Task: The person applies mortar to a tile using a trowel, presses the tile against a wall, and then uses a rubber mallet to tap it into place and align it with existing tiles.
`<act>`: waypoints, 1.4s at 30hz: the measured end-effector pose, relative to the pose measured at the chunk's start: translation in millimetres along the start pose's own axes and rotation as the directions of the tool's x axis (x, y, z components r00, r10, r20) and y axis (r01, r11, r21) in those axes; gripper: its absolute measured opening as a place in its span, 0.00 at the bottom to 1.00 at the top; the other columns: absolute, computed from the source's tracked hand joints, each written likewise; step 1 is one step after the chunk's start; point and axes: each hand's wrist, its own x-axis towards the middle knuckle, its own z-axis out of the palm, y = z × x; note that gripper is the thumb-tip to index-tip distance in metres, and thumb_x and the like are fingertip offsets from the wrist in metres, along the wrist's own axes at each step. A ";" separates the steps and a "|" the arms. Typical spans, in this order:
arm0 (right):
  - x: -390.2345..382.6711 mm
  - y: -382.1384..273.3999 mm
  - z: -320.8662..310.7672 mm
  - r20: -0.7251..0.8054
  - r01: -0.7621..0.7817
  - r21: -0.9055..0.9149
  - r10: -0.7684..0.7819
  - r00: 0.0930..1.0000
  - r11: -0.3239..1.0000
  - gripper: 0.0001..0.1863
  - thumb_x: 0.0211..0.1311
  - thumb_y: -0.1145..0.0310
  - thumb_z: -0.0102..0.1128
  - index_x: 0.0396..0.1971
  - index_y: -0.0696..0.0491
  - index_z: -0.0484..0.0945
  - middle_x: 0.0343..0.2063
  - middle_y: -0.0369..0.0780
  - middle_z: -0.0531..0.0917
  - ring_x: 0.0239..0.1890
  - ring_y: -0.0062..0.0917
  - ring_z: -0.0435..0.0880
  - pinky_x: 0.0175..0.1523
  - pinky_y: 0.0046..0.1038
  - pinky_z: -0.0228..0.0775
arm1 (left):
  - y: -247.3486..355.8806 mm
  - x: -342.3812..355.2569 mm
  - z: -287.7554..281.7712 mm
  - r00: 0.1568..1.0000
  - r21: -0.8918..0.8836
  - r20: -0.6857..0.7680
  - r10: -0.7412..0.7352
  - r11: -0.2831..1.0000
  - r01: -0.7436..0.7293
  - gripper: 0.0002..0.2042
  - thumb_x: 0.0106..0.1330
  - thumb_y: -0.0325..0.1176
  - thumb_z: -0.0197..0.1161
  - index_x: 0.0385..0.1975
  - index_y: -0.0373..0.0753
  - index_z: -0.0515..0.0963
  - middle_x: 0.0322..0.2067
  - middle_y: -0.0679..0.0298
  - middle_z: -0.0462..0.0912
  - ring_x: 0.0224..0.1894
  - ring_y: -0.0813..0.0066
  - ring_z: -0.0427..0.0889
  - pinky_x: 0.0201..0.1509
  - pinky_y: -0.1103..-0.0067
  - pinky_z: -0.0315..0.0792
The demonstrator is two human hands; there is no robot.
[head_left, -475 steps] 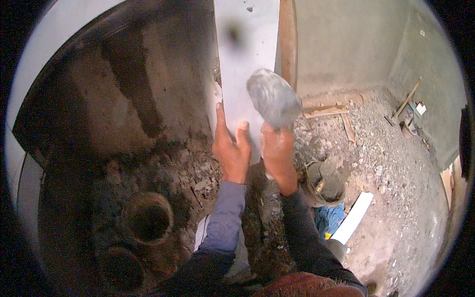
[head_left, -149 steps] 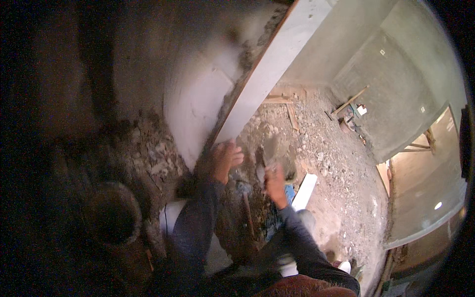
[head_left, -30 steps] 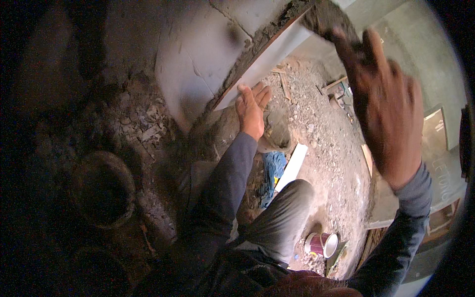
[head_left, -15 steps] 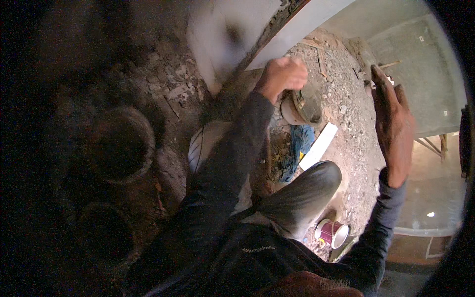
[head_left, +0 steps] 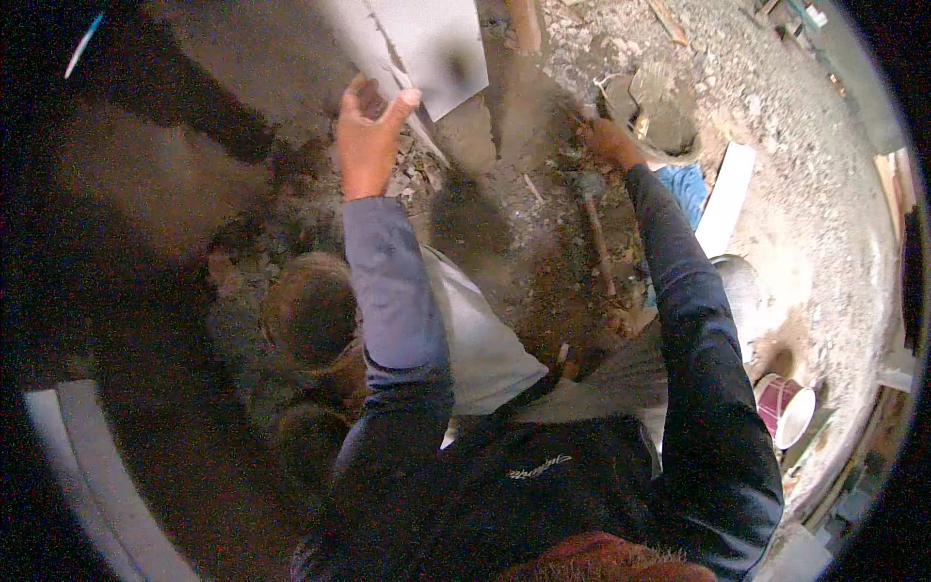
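Note:
My left hand (head_left: 369, 141) is raised at the edge of a white panel (head_left: 448, 63), thumb and fingers apart. Its thumb tip is close to the panel's lower edge; whether they touch I cannot tell. My right hand (head_left: 613, 144) is closed, with a dark, blurred shape at its fingertips that I cannot make out. Just beyond it stands a bucket (head_left: 669, 155) of grey, wet-looking mortar (head_left: 667, 102). Between my arms, a stick-like handle (head_left: 599, 247) lies on the dirt.
Blue plastic (head_left: 684, 189) and a white strip (head_left: 727, 199) lie right of my right forearm. A maroon and white pail (head_left: 786, 409) is further right. Round dark containers (head_left: 310, 310) stand left of my legs. Rubble (head_left: 795, 184) covers the ground at right.
The view has swung to the right. My left hand has gone from a closed pose near the bucket to open by the panel. My right hand has come in from the far right and closed.

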 end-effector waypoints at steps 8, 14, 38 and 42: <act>1.4 -104.1 -9.9 -0.485 0.434 0.271 -0.268 0.833 0.859 0.28 0.63 0.69 0.56 0.65 0.56 0.68 0.56 0.52 0.73 0.55 0.48 0.77 0.59 0.41 0.72 | 3.6 -3.0 42.8 0.998 0.224 0.008 0.061 0.973 -0.061 0.36 0.59 0.47 0.75 0.58 0.23 0.71 0.51 0.48 0.82 0.53 0.62 0.80 0.60 0.70 0.71; -25.6 -211.1 -61.2 -0.615 0.580 0.556 -0.175 0.769 0.596 0.15 0.69 0.67 0.55 0.49 0.61 0.75 0.45 0.52 0.77 0.46 0.51 0.78 0.51 0.45 0.72 | 0.4 -5.2 55.3 0.994 0.278 -0.005 0.106 0.955 -0.100 0.25 0.68 0.45 0.65 0.54 0.27 0.76 0.46 0.52 0.84 0.48 0.67 0.80 0.56 0.71 0.72; 8.5 -23.5 40.8 0.026 -0.142 0.133 0.140 0.990 0.981 0.15 0.69 0.63 0.50 0.48 0.52 0.80 0.44 0.49 0.85 0.43 0.47 0.86 0.45 0.51 0.78 | -7.8 2.2 72.7 0.958 0.153 -0.161 0.238 0.965 -0.214 0.27 0.70 0.40 0.64 0.61 0.29 0.64 0.53 0.53 0.75 0.51 0.67 0.75 0.57 0.70 0.71; -21.3 39.3 115.3 -0.066 -0.263 0.053 0.266 0.962 0.963 0.12 0.65 0.65 0.50 0.42 0.51 0.82 0.37 0.47 0.86 0.39 0.45 0.87 0.41 0.49 0.79 | 6.6 10.6 71.4 0.849 0.271 -0.350 0.396 0.910 -0.313 0.47 0.65 0.45 0.69 0.72 0.29 0.45 0.70 0.44 0.54 0.70 0.51 0.58 0.72 0.59 0.59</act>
